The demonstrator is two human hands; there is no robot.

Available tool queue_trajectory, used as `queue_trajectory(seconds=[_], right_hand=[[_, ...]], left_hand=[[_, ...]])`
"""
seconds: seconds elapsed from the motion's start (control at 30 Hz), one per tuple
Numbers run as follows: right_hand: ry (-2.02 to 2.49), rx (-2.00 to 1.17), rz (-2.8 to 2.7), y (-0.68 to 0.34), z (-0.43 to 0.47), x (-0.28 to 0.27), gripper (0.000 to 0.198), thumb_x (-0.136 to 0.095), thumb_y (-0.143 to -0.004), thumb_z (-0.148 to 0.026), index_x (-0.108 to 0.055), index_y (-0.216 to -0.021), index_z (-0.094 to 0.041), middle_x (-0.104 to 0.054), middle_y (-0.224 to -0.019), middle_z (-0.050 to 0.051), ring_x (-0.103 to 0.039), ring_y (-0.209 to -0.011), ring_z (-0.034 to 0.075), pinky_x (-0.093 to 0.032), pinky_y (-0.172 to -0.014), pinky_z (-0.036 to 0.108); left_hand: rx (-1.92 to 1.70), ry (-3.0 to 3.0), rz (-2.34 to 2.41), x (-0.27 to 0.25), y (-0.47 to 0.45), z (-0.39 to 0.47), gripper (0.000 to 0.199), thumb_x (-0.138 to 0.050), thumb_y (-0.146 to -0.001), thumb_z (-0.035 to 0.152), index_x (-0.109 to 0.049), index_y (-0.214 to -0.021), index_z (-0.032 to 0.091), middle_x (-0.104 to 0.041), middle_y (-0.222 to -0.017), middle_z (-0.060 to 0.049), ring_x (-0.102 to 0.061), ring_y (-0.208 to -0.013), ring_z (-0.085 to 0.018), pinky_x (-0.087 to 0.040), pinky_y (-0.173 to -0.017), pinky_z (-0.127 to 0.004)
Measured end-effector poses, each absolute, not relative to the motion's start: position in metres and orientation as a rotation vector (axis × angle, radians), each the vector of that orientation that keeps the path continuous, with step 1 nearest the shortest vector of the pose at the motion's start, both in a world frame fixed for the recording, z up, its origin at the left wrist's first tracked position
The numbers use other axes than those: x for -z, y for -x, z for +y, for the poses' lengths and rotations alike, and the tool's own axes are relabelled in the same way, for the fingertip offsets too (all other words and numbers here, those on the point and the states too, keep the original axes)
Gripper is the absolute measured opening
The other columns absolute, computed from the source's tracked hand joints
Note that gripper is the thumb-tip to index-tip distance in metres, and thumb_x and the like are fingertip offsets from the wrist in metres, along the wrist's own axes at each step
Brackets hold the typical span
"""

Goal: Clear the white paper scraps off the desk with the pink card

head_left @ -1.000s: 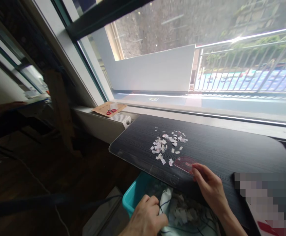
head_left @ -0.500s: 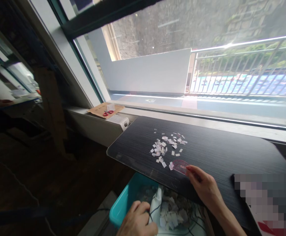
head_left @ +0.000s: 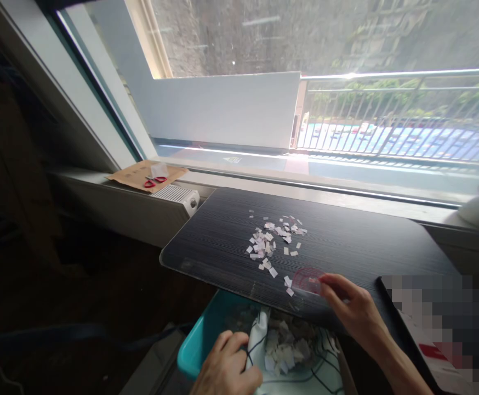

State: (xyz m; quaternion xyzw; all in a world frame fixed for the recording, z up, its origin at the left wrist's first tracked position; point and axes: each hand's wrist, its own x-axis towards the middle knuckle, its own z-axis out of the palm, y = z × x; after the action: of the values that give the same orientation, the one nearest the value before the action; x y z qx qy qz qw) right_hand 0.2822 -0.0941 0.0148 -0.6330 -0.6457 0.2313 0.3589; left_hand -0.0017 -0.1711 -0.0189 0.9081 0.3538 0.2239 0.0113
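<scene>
My right hand [head_left: 357, 310] pinches a clear pink-marked protractor [head_left: 306, 278] between thumb and fingers, low over the dark table [head_left: 346, 241]. Two small paper pieces [head_left: 289, 285] lie just left of its rounded edge. Farther back, many white paper scraps [head_left: 262, 241] are scattered on the tabletop. Below the near edge, my left hand [head_left: 228, 363] is closed on a pale cloth with dark lines [head_left: 257, 334], its edge bunched up. More paper scraps [head_left: 285, 352] sit to the right of that fold, partly under the table. The left fingertips are partly hidden.
A teal plastic bin [head_left: 196, 337] stands below the table's front edge. Red-handled scissors [head_left: 155, 181] and a small clear box [head_left: 159, 170] rest on a brown envelope [head_left: 130, 176] on the sill, beside a white radiator [head_left: 177, 197]. A dark-edged, blurred-out object lies at right.
The camera view has shifted. The protractor has moved slightly right, away from the nearest paper pieces, which now show apart near the table edge. My left hand keeps its hold on the cloth.
</scene>
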Motion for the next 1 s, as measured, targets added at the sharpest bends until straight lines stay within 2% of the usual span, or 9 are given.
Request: queue_trajectory(seconds=[0.1,0.37,0.53,0.77,0.9,1.0], right_hand=[[1.614,-0.643,-1.624,-0.280,-0.093,-0.011,0.028,-0.056,-0.084,-0.041,-0.071,-0.093,-0.018,-0.075,-0.080,0.004,-0.069,-0.068,0.017,-0.054,-0.066,0.024],[1.592,-0.724,-1.690,-0.289,-0.109,-0.007,0.027,-0.057,-0.082,-0.042,-0.071,-0.085,-0.019,-0.072,-0.073,0.002,-0.066,-0.063,0.016,-0.052,-0.059,0.021],[1.593,-0.747,-1.546,-0.296,-0.117,-0.001,0.028,-0.059,-0.080,-0.043,-0.071,-0.090,-0.019,-0.074,-0.075,0.003,-0.069,-0.067,0.017,-0.054,-0.064,0.021],[1.544,-0.765,-1.651,-0.301,-0.129,0.002,0.025,-0.061,-0.081,-0.040,-0.072,-0.088,-0.020,-0.073,-0.080,0.003,-0.067,-0.069,0.017,-0.054,-0.066,0.022],[1.536,-0.758,-1.637,-0.296,-0.127,0.001,0.027,-0.059,-0.082,-0.041,-0.071,-0.091,-0.018,-0.073,-0.082,0.005,-0.067,-0.066,0.017,-0.053,-0.062,0.021],[1.499,-0.743,-1.707,-0.292,-0.127,-0.002,0.023,-0.058,-0.082,-0.038,-0.071,-0.085,-0.019,-0.073,-0.077,0.003,-0.066,-0.068,0.017,-0.053,-0.063,0.020]], left_hand=[[-0.710,-2.801,1.140,0.012,0.006,-0.175,0.016,-0.049,-0.087,0.013,-0.054,-0.076,0.022,-0.048,-0.064,0.000,-0.052,-0.091,-0.023,-0.037,-0.086,-0.037],[-0.747,-2.756,1.152,0.010,0.004,-0.180,0.015,-0.048,-0.089,0.021,-0.055,-0.076,0.023,-0.049,-0.065,0.000,-0.051,-0.094,-0.023,-0.037,-0.087,-0.038],[-0.740,-2.753,1.099,0.011,-0.003,-0.179,0.011,-0.050,-0.086,0.023,-0.053,-0.075,0.022,-0.049,-0.066,-0.001,-0.050,-0.094,-0.025,-0.037,-0.086,-0.041],[-0.699,-2.761,1.092,0.005,-0.005,-0.180,0.009,-0.050,-0.085,0.021,-0.053,-0.076,0.022,-0.049,-0.067,-0.001,-0.049,-0.097,-0.026,-0.037,-0.086,-0.040],[-0.724,-2.759,1.086,0.004,-0.007,-0.178,0.011,-0.049,-0.086,0.020,-0.053,-0.076,0.021,-0.049,-0.066,-0.001,-0.049,-0.096,-0.025,-0.036,-0.085,-0.039],[-0.917,-2.790,1.071,0.016,-0.011,-0.174,0.020,-0.044,-0.088,0.018,-0.052,-0.070,0.021,-0.045,-0.060,0.000,-0.049,-0.090,-0.024,-0.034,-0.082,-0.037]])
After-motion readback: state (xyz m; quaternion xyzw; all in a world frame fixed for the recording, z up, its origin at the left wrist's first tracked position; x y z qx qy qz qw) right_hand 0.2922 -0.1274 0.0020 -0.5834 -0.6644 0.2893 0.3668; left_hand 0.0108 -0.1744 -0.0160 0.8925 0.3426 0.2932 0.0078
